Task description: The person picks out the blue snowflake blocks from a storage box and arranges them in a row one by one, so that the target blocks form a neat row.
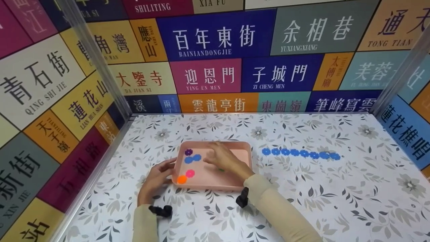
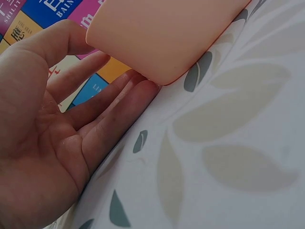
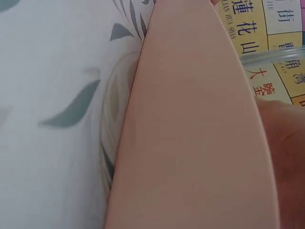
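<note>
A shallow pink tray [image 1: 215, 187] sits on the patterned tabletop. At its left side, my left hand [image 1: 156, 179] holds the tray's edge; in the left wrist view its fingers [image 2: 121, 107] meet the outer wall near a corner. Over the tray's interior reaches my right hand [image 1: 225, 158], fingers spread and nothing seen between them. Beneath it a green piece [image 1: 221, 170] partly shows. Left of it lie a purple flower-shaped piece [image 1: 188, 152], two blue ones [image 1: 192, 158], a pink one [image 1: 190, 173] and an orange one [image 1: 181, 179]. The tray wall [image 3: 190, 124] hides most fingers in the right wrist view.
To the right of the tray, several blue flower-shaped pieces [image 1: 295, 152] form a row on the floral tabletop [image 1: 336, 195]. Panels with printed place names [image 1: 215, 37] stand behind and at both sides, with clear strips at the corners.
</note>
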`<state>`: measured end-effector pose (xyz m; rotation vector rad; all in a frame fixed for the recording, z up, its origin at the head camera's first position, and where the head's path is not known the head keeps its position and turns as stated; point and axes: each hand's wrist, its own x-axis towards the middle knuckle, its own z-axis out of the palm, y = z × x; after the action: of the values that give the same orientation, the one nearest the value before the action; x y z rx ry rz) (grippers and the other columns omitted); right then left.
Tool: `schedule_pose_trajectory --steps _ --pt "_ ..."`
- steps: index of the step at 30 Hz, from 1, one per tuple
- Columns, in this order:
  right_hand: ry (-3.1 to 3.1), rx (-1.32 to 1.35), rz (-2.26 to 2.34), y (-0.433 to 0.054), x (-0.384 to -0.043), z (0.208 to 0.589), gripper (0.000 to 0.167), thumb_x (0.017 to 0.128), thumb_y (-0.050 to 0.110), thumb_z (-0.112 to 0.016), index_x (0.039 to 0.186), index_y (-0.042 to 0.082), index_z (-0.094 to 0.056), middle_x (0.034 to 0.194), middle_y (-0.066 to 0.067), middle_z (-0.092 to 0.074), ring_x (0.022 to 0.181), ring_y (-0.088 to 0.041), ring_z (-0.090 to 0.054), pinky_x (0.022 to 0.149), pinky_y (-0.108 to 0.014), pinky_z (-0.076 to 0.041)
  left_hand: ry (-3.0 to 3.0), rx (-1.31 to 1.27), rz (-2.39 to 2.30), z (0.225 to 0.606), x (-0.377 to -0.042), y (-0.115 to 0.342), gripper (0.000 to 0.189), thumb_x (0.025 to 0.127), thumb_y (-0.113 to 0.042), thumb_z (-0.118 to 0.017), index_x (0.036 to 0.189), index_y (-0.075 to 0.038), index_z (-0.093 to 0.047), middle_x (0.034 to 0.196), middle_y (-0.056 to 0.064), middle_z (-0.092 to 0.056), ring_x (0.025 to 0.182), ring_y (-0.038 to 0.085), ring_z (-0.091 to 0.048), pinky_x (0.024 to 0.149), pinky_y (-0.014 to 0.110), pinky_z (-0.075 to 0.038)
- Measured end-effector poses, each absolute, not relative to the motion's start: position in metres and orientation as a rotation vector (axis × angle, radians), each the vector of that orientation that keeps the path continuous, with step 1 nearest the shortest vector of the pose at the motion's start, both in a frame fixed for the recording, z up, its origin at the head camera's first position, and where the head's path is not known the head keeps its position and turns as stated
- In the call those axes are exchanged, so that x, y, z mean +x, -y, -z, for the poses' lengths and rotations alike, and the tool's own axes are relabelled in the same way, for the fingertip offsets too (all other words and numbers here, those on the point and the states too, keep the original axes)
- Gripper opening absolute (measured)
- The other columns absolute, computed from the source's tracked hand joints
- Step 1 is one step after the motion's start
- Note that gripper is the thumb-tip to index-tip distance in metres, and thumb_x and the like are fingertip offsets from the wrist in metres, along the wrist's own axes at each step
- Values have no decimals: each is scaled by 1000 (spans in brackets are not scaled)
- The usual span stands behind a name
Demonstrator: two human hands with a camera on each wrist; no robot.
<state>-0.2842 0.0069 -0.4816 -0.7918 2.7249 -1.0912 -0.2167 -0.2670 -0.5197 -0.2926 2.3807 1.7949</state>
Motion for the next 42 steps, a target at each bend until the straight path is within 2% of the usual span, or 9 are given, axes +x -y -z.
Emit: schedule_pose_trajectory --steps 9,20,25,30,32,35,38,42 --pt "-2657 -720 1145 12 -289 487 53 92 24 -71 138 0 -56 137 -17 -56 125 -30 -55 113 -45 -43 -2366 -204 -1880 522 -220 268 48 91 -16 -65 139 -22 -60 132 12 -65 109 23 -64 85 34 -59" --pt "-2622 -645 1204 31 -296 491 43 90 18 -73 128 0 -64 124 -14 -61 109 -24 -55 105 -40 -48 -2345 -201 -1880 518 -221 266 48 92 -14 -62 139 -25 -60 133 10 -65 109 23 -65 84 36 -60" --pt "-2622 -634 1208 34 -298 492 33 89 14 -73 118 0 -69 114 -14 -63 100 -24 -54 95 -39 -51 -2344 -207 -1879 519 -221 266 48 93 -14 -61 140 -24 -60 134 10 -64 110 23 -64 86 36 -59" --pt "-2660 -626 1165 38 -299 495 24 86 12 -74 105 -3 -70 111 -15 -59 100 -25 -51 94 -40 -47 -2329 -224 -1873 519 -220 267 48 93 -16 -62 140 -26 -60 135 9 -63 110 24 -63 87 35 -58" --pt "-2670 -593 1150 39 -298 496 26 86 12 -73 108 -3 -70 116 -13 -57 105 -24 -49 100 -39 -45 -2327 -240 -1874 519 -219 267 48 93 -16 -62 139 -28 -60 134 8 -63 110 24 -63 87 35 -58" --pt "-2666 -557 1152 42 -299 497 25 86 12 -74 108 -1 -71 113 -11 -57 102 -23 -49 96 -36 -46 -2342 -227 -1889 520 -218 268 48 92 -13 -62 139 -25 -60 133 10 -64 108 24 -64 83 35 -59" --pt "-2672 -557 1152 43 -300 499 23 85 11 -74 105 0 -73 105 -10 -58 95 -20 -49 87 -33 -45 -2369 -224 -1876 522 -218 268 49 91 -12 -62 139 -24 -61 132 11 -64 107 23 -63 79 34 -60" --pt "-2696 -577 1143 45 -301 499 19 84 10 -75 100 -1 -75 97 -10 -59 89 -19 -49 81 -31 -44 -2390 -260 -1842 522 -218 268 49 90 -14 -62 138 -25 -62 131 10 -65 106 23 -62 80 34 -59"
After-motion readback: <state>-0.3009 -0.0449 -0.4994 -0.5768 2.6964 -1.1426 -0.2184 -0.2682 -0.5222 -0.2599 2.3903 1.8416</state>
